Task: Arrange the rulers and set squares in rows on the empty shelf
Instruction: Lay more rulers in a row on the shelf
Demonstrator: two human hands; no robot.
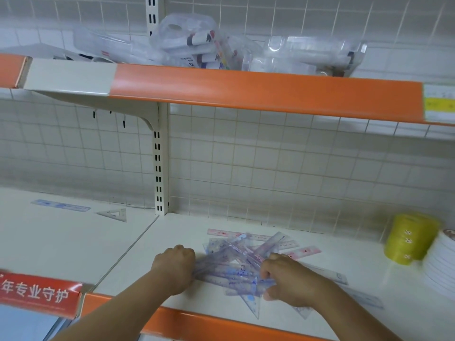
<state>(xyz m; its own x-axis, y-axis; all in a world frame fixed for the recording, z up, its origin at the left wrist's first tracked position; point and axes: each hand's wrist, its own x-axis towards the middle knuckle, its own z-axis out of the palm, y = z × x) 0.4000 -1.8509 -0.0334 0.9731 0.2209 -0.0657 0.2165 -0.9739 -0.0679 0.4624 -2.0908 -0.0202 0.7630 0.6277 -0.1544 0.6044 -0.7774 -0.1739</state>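
A loose pile of clear rulers and set squares (pixel 236 262) with blue and pink print lies on the white shelf (pixel 187 232) near its front. My left hand (pixel 174 267) grips the left end of a bundle of rulers from the pile. My right hand (pixel 285 276) pinches the bundle's right end. Pink rulers (pixel 305 251) stick out behind the pile. On the neighbouring shelf to the left lie a blue ruler (pixel 60 206) and a clear set square (pixel 113 214), side by side near the back.
A yellow tape roll (pixel 411 238) and a stack of white rolls (pixel 440 264) stand at the right. More clear rulers (pixel 364 296) lie right of my forearm. The upper orange-edged shelf (pixel 246 88) holds plastic packs. A red sign (pixel 37 294) hangs front left.
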